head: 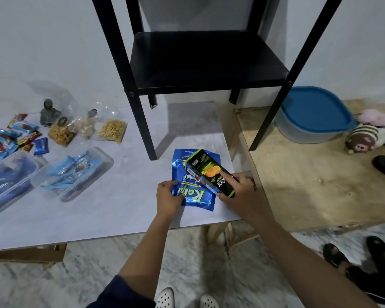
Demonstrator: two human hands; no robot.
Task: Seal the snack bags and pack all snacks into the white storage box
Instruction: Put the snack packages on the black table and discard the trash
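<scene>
A blue foil snack bag (192, 196) lies flat near the white table's right front corner, its torn top pointing away from me. My left hand (168, 196) pinches the bag's left edge. My right hand (238, 192) grips a black-and-green snack box (209, 172) with an orange picture, held slanted over the bag's right side. At the left, two clear lidless storage boxes (75, 174) (7, 181) hold blue wrapped snacks. Three clear bags of yellow snacks (112, 131) stand open behind them, beside loose blue and red wrappers (11, 138).
A black shelf stand (198, 63) has its legs on the table (87, 214) just behind the bag. A dark clip (48, 113) stands at the back left. To the right, a wooden platform (309, 185) carries a blue-lidded container (313, 114) and soft toys (369, 136).
</scene>
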